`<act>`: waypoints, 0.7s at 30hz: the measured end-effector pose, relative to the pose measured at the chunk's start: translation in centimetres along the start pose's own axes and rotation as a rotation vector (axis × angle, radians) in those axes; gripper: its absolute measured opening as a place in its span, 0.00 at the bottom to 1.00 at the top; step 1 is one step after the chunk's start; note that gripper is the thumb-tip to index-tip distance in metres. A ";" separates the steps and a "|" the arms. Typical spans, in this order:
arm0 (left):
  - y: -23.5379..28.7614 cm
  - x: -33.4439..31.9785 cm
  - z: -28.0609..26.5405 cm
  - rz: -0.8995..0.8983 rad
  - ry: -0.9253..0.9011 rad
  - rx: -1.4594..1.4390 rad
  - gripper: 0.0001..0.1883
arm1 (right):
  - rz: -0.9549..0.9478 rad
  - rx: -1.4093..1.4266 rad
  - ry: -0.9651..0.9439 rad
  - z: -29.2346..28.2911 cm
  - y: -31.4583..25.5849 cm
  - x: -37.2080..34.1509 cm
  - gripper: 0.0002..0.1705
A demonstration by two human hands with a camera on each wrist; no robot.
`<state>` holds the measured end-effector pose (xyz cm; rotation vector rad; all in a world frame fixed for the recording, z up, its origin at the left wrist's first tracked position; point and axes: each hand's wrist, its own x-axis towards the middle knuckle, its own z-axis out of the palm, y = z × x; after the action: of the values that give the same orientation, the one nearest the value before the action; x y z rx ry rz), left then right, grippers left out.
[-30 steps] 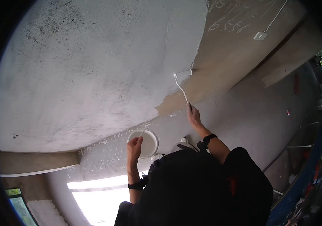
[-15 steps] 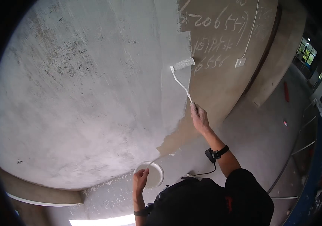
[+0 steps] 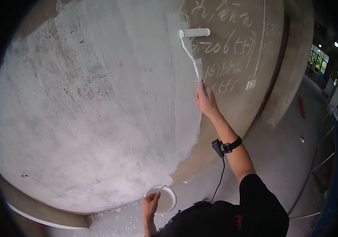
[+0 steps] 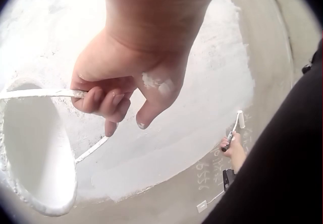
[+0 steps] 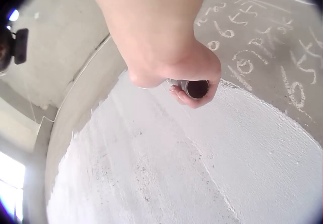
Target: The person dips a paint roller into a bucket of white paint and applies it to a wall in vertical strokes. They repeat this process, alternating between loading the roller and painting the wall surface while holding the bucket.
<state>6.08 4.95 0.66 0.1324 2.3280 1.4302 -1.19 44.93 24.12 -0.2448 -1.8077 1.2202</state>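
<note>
In the head view the right hand [image 3: 207,101] grips the handle of a paint roller [image 3: 196,32], whose white sleeve lies on the wall across the edge between white paint and bare brown plaster. The right wrist view shows the right hand [image 5: 189,77] curled round the dark handle end [image 5: 197,89]; the roller head is hidden there. Low in the head view, the left hand [image 3: 151,204] holds a white bucket [image 3: 172,196] by its handle. Its fingers curl round that handle [image 4: 48,93] in the left wrist view, with white paint smears on the left hand [image 4: 146,77].
Chalk writing [image 3: 228,45] marks the brown plaster right of the paint. A switch plate [image 3: 251,84] with a cable running up from it is fixed to that wall. White specks dot the floor [image 3: 121,213] at the wall's foot; a red object [image 3: 302,107] lies farther right.
The right hand and roller have moved up the wall, over the chalk writing. The left hand still holds the bucket, which appears lower as the head view has tilted up.
</note>
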 end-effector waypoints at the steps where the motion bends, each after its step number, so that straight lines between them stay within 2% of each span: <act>1: 0.1 -0.1 -0.1 0.015 -0.008 -0.001 0.24 | -0.006 0.003 0.005 -0.1 -1.0 1.1 0.32; 4: -0.7 0.3 -0.2 -0.004 -0.002 -0.023 0.25 | 0.023 0.088 -0.043 -0.5 -3.5 4.5 0.33; 7: -1.7 0.5 0.1 -0.010 0.009 -0.061 0.22 | -0.071 0.024 -0.028 -0.9 -6.2 7.3 0.33; 9: -2.1 0.7 0.2 0.013 0.021 -0.084 0.20 | 0.006 -0.152 -0.060 -1.5 -8.5 8.7 0.36; 13: -3.3 1.3 0.3 0.025 -0.018 -0.127 0.21 | -0.099 -0.044 -0.057 -1.9 -13.2 10.6 0.37; 14: -3.4 1.3 0.4 0.019 -0.016 -0.116 0.21 | -0.044 -0.026 -0.073 -2.1 -14.1 11.5 0.37; 15: -3.2 1.3 0.6 0.015 -0.012 -0.104 0.21 | 0.010 -0.006 -0.089 -2.2 -15.0 12.3 0.37; 16: -2.6 1.1 0.4 -0.020 -0.020 -0.052 0.25 | -0.015 -0.003 -0.092 -2.1 -16.0 12.8 0.37; 17: -2.3 1.3 0.4 -0.015 -0.029 -0.065 0.20 | -0.021 0.012 -0.054 -2.0 -17.2 13.5 0.37; 19: -0.4 0.1 0.2 -0.083 -0.020 -0.102 0.20 | -0.018 0.027 -0.017 -1.8 -18.1 13.9 0.37; 21: 0.4 0.0 -0.1 -0.061 -0.018 -0.107 0.20 | -0.054 0.057 -0.048 -1.7 -18.3 14.1 0.34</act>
<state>5.99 5.07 1.00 0.0434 2.2157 1.5136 -2.27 45.42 47.27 -0.1344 -1.8068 1.2465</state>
